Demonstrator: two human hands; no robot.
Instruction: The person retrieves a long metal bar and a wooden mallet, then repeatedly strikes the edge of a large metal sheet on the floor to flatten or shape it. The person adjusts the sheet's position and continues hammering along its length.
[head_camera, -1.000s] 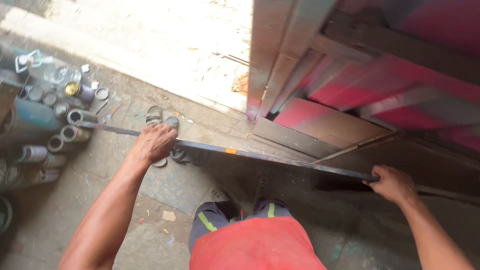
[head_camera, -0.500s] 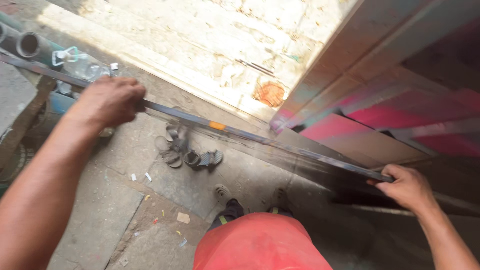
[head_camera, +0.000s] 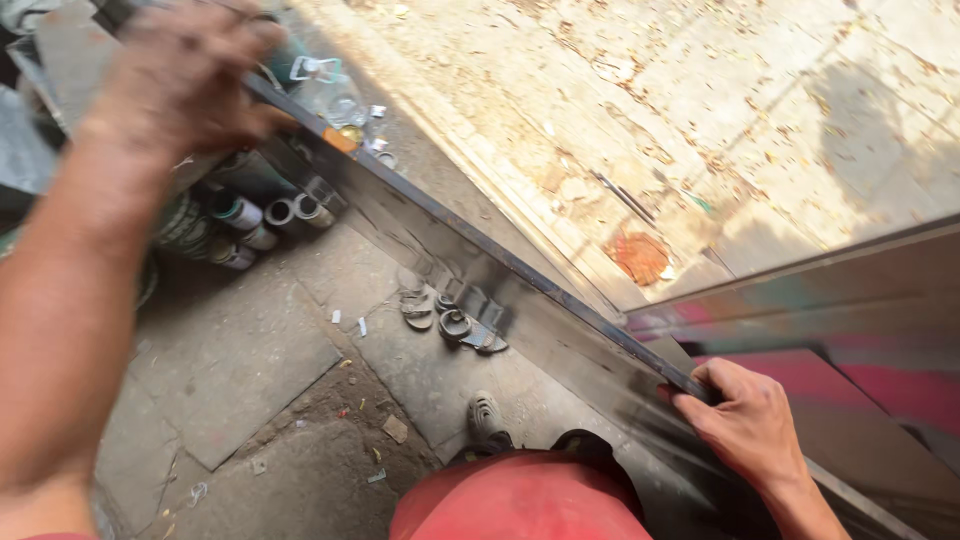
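Showing, largest first:
Ground: the sunlit paved ground (head_camera: 700, 110) is filling the upper right of the view, from about 12 to 3 o'clock, littered with dry debris; a cracked stone floor (head_camera: 230, 370) is lying in shade at 7 to 8 o'clock.
Steel strip: a long flat steel strip (head_camera: 500, 285) is running diagonally through the middle, from 10 o'clock down to 4 o'clock, tilted on edge and carrying a small orange mark near its upper end.
Metal frame: a grey and pink painted metal frame (head_camera: 860, 330) is leaning at 3 to 4 o'clock, just behind the lower end of the strip.
Left hand: the left hand (head_camera: 185, 75) is reaching in at 10 to 11 o'clock, motion-blurred, with its fingers curled over the upper end of the strip and holding it.
Right hand: the right hand (head_camera: 745, 420) is sitting at 4 to 5 o'clock, wrapped tightly around the strip's upper edge, thumb on the near side.
Clothing: red clothing (head_camera: 510, 500) is showing at 6 o'clock, with a shoe (head_camera: 487, 417) poking out just above it.
Pipe offcuts: short pipe offcuts (head_camera: 255, 220) are lying stacked at 9 o'clock, below the left forearm.
Sandals: worn sandals (head_camera: 450, 318) are lying near the centre, just beneath the strip.
Bottles: clear bottles (head_camera: 330, 85) are standing at 11 o'clock, beside the left hand.
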